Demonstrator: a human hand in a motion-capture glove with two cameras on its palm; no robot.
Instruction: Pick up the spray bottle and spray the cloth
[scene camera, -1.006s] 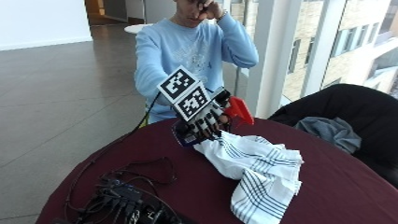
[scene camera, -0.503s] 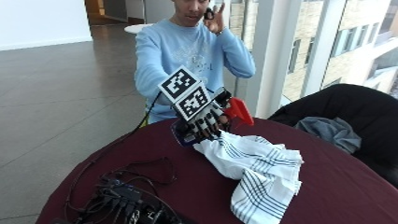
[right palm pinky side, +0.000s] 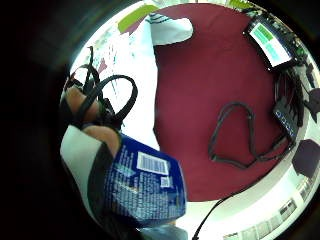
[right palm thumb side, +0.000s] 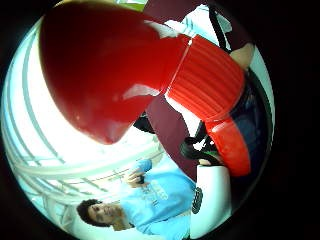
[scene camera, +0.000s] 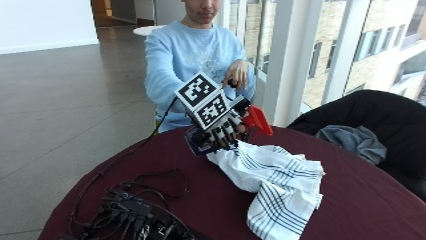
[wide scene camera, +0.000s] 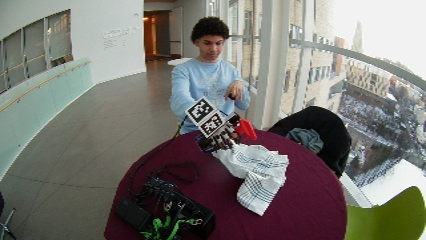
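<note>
Spray bottle (scene camera: 229, 127) is off the bench, held above the near end of the cloth, toward the bench edge closest to the person. Red trigger head (scene camera: 258, 121) points out over the cloth; blue labelled body (right palm pinky side: 145, 187) sits against the palm. In the thumb-side palm view the red head (right palm thumb side: 115, 70) fills most of the picture, so it is close in.

Right hand (scene camera: 223, 131), my grip: fingers curled round the bottle body, bottle tilted a little toward the cloth. I cannot tell whether a finger is on the trigger.

Cloth (scene camera: 276, 182): white with dark stripes, crumpled, lying from near the middle of the bench toward the edge nearest the camera, one end hanging down over that edge. Its upper end lies just beneath the bottle.

Bench (scene camera: 373, 200): round, dark red top. Black cables and a box of electronics (scene camera: 133, 215) near the opposite edge, well apart from the cloth. The person's bare hand (scene camera: 236, 75) is raised at chest height, touching nothing of the task.

Progress, as I judge it: pick-up done, nozzle roughly aimed. No mist or wet patch visible, so spraying looks not yet done. Left: squeeze the trigger over the cloth.
</note>
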